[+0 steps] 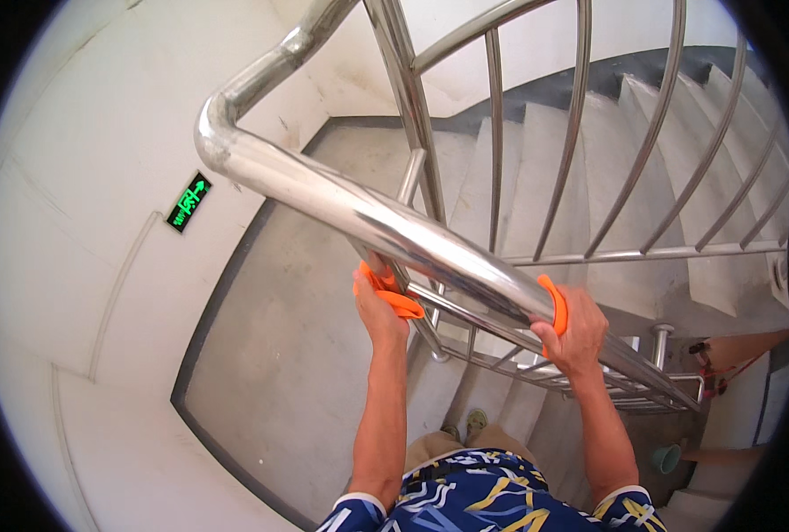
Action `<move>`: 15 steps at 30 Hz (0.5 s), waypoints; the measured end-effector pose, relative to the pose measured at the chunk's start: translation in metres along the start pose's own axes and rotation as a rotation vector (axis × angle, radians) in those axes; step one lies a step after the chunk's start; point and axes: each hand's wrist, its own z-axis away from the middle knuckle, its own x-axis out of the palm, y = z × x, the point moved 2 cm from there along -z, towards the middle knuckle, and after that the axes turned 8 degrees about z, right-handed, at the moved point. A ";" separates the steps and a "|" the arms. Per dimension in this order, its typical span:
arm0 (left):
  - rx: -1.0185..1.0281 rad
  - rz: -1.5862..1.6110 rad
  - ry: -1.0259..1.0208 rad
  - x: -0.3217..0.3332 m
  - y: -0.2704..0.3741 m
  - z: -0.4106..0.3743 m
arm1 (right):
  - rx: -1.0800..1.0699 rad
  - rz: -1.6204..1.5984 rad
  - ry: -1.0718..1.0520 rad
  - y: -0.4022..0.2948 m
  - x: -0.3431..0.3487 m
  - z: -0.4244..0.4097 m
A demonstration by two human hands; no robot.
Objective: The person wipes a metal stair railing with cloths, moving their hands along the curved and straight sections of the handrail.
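Note:
A thick, shiny metal handrail (pixel 368 216) runs diagonally in front of me, bending at its upper left end. My right hand (pixel 577 329) is wrapped over its lower part with an orange cloth (pixel 554 306) between palm and tube. Lower and to the left, my left hand (pixel 381 309) grips a second orange cloth (pixel 401 304) against a metal post under the handrail. The post is partly hidden by the cloth and the handrail.
Concrete stairs (pixel 554 159) descend or rise behind metal balusters (pixel 577 126); which cannot be told. A grey landing (pixel 268 332) lies at left, beside a white wall with a green exit sign (pixel 189 201). A green bucket (pixel 666 459) stands at lower right.

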 end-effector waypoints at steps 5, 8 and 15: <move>0.329 0.026 -0.067 0.063 0.043 0.036 | 0.008 -0.029 0.011 -0.001 -0.005 -0.002; 0.531 -0.214 -0.041 0.087 0.059 0.069 | -0.002 -0.031 0.004 -0.006 -0.002 -0.002; 1.517 -1.019 -0.441 0.105 0.051 0.070 | -0.017 -0.035 -0.031 -0.003 -0.009 -0.002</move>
